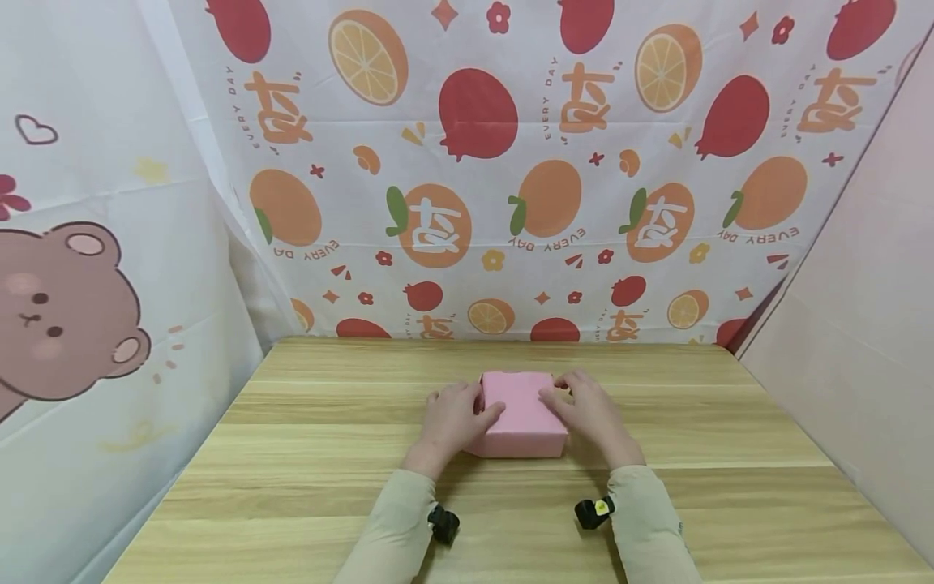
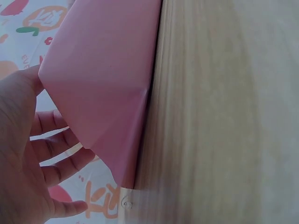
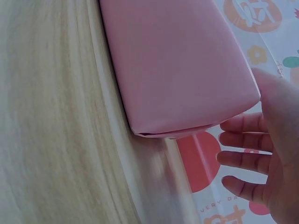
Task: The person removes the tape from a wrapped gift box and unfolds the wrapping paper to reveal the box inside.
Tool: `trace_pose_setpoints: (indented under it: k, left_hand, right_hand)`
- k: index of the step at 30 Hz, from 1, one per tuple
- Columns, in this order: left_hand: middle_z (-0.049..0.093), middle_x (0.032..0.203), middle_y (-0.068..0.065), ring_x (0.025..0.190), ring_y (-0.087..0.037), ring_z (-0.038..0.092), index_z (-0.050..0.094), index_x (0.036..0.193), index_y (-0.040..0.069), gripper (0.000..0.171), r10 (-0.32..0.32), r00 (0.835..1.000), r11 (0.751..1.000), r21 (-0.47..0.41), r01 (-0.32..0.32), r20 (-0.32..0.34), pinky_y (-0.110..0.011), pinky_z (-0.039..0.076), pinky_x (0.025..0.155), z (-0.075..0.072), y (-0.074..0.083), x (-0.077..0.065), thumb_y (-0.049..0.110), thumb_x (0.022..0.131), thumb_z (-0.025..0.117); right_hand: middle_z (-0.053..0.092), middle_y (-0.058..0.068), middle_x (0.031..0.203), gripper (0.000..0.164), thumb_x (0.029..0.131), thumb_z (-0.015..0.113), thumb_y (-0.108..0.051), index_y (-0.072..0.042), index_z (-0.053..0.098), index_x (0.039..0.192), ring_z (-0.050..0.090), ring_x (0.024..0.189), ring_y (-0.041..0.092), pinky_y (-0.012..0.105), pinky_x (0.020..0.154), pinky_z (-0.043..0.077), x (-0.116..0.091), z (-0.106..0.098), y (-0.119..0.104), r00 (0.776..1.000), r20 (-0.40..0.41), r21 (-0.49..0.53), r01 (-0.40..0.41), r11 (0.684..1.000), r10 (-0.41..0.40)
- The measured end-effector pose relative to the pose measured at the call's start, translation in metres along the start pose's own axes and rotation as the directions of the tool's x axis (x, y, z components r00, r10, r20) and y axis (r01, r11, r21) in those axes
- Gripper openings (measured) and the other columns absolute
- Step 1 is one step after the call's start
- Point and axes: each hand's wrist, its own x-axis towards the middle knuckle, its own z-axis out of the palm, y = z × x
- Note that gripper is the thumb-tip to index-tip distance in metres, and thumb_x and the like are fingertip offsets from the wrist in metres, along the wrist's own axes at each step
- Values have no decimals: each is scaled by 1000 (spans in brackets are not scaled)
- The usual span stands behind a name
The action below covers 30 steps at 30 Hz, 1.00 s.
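While both hands sit low in the middle of the head view, the pink wrapped box (image 1: 520, 412) lies flat on the wooden bench (image 1: 292, 454), just below the centre of the frame. The left hand (image 1: 454, 420) rests against the box's left side, thumb laid over the top face, fingers loosely bent; how much of that side they cover is hidden behind the hand itself. The right hand (image 1: 587, 410) lies on the box's right edge, fingertips on the top face, and its palm blocks the right wall of the box from sight.

Over to the left wrist view: the pink paper fills the upper left, its folded flap coming to a point near the thumb, and the fingers (image 2: 60, 168) spread open in the lower left, apart from the paper there. Whether the thumb presses the paper is hard to make out, since the palm is cut off by the frame edge.

Right wrist view now: the box's end shows a slightly gaping fold at mid-frame, and the fingers (image 3: 243, 161) hang relaxed at the right edge, near the paper but not curled round it. The bench grain is blurred in both wrist views.

Behind the bench hangs a fruit-print cloth (image 1: 511, 162), with a bear-print sheet (image 1: 66, 316) at the left.
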Motion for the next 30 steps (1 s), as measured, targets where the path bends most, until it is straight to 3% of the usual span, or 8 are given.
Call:
trace_pose_setpoints:
  k: [5, 9, 11, 17, 21, 25, 30]
  left_hand:
    - [57, 77, 2, 77, -17, 53, 57, 91, 17, 40, -27, 1000, 999, -37, 27, 0, -49, 40, 86, 2, 0, 0, 56, 87, 63]
    - [67, 102, -4, 96, -22, 61, 58, 121, 13, 55, -34, 999, 998, -53, 34, 0, -51, 44, 94, 5, -1, 0, 57, 87, 63]
    - [67, 112, -7, 103, -24, 62, 57, 128, 13, 60, -27, 1000, 998, -58, 26, -5, -51, 46, 95, 6, -1, -1, 56, 87, 63]
    - [66, 112, -8, 101, -24, 62, 57, 128, 12, 59, -14, 1000, 997, -79, 13, -12, -46, 51, 90, 6, -2, -2, 54, 87, 64]
    - [65, 113, -8, 102, -24, 61, 57, 128, 12, 60, -16, 1000, 996, -87, 15, -7, -45, 51, 89, 5, -2, -1, 55, 87, 64]
    - [65, 114, -8, 102, -24, 61, 57, 129, 12, 60, -22, 1000, 995, -99, 22, 2, -44, 51, 90, 4, -2, -1, 55, 87, 64]
    - [65, 111, -7, 99, -22, 60, 57, 127, 12, 59, -21, 1000, 994, -107, 22, 9, -42, 51, 88, 3, -3, 0, 54, 87, 65]
  right_hand:
    - [59, 4, 123, 55, 88, 62, -58, -13, 62, 121, 57, 117, 26, 51, 100, 47, -1, 1, 2, 1000, 7, -11, 16, 1000, -16]
    - [60, 4, 119, 47, 91, 62, -52, -13, 62, 118, 58, 110, 24, 47, 96, 50, 1, 2, 3, 1000, -5, -23, 28, 999, -28]
    - [60, 3, 115, 42, 92, 62, -49, -14, 62, 115, 58, 104, 22, 44, 92, 51, 2, 2, 3, 999, -15, -32, 36, 999, -37]
    - [56, 1, 101, 22, 93, 64, -39, -18, 57, 96, 51, 90, 17, 34, 76, 45, 2, 3, 0, 996, -56, -53, 73, 996, -76]
    - [55, -1, 98, 16, 92, 67, -30, -20, 57, 85, 49, 89, 17, 33, 74, 44, 1, 3, -3, 986, -93, -76, 131, 988, -138]
    - [54, -2, 93, 16, 92, 68, -25, -20, 58, 81, 48, 88, 16, 32, 75, 45, 0, 4, -6, 979, -111, -84, 165, 983, -174]
    - [52, -2, 91, 16, 94, 65, -25, -17, 56, 82, 47, 85, 15, 30, 73, 44, 1, 4, -8, 983, -98, -92, 143, 985, -152]
